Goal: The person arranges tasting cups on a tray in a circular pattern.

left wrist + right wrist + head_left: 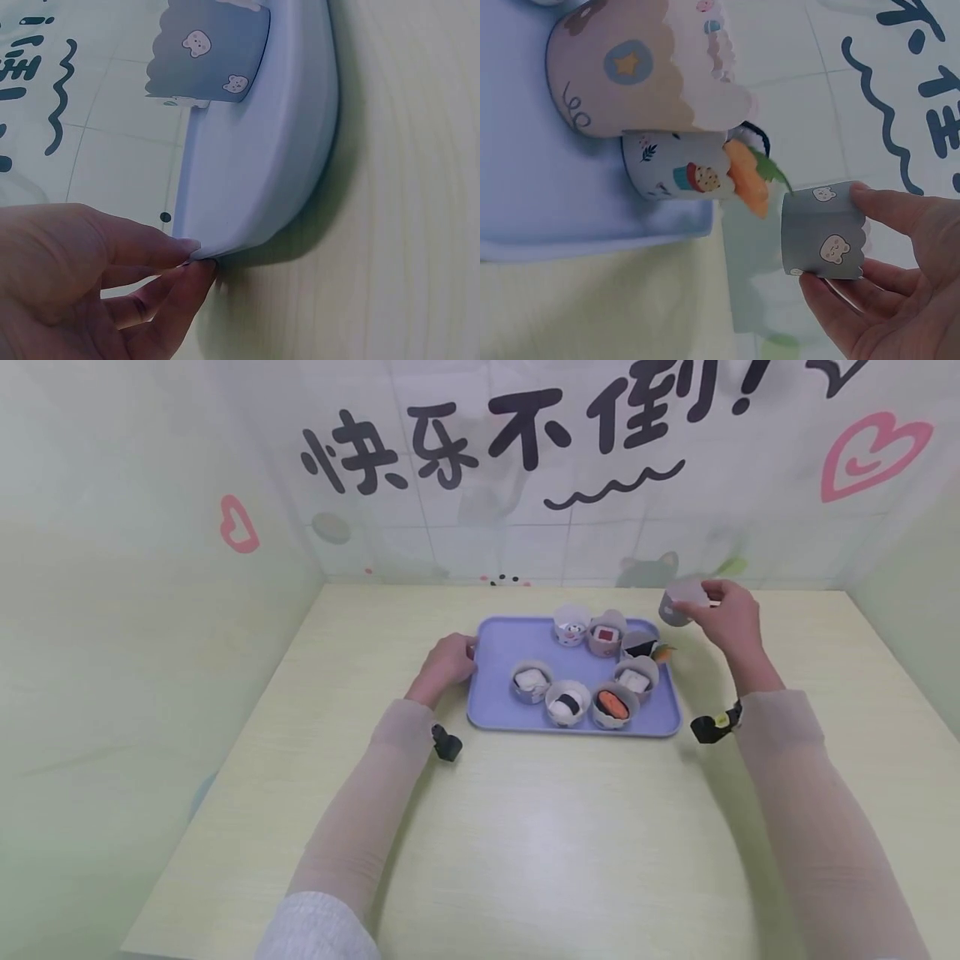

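Note:
My left hand (pixel 448 662) pinches the left rim of a lavender tray (pixel 501 647) between thumb and fingers. In the left wrist view, the fingertips meet right at the tray's corner edge. My right hand (pixel 729 614) grips a grey-blue paper baking cup (pixel 823 232) printed with bear faces, raised beyond the tray's back right corner. Its inside is hidden from the right wrist view. Several paper cups stand on the tray, holding sushi-like pieces: an orange-topped piece (pixel 612 704), a white one with a black band (pixel 567 703), and a white one with a red square (pixel 606 633).
Near the tray's right edge, an orange piece with a green leaf (pixel 751 178) sticks out of a cupcake-print cup (pixel 676 166). The tray lies on a pale wooden table (pixel 570 827). A wall (pixel 495 552) with large black writing rises behind it.

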Demonstrator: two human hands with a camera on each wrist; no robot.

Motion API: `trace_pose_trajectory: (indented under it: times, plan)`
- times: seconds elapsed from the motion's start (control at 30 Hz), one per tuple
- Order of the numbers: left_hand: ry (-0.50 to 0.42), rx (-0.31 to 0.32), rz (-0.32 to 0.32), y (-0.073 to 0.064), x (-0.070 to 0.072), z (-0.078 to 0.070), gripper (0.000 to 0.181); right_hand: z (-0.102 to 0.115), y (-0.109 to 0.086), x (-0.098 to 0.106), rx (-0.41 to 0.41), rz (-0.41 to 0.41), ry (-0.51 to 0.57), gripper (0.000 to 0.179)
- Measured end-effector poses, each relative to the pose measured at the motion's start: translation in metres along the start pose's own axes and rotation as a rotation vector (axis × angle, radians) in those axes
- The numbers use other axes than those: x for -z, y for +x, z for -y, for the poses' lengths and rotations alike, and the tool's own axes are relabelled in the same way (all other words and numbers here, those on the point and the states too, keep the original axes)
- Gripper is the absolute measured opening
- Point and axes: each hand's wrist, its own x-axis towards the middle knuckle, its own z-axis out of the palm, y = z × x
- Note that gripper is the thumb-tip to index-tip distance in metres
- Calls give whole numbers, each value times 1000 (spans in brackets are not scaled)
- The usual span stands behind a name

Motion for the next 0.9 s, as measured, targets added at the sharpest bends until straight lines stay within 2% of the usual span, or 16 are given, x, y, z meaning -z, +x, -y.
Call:
trace_pose_trajectory:
  times: [0.3, 0.47, 0.7, 0.9]
  plan:
    - [19, -6, -7, -3, 2, -2, 60, 34, -6, -11, 69, 54, 30, 76]
    - [16, 1, 0, -3, 3, -1, 61, 54, -12, -24, 141, 132, 13, 73]
    - [4, 11, 8, -2, 3, 0, 61, 80, -17, -54, 219, 288, -5, 69]
    - [-13, 8, 10, -2, 2, -1, 61, 87, -14, -86, 247, 388, -83, 65]
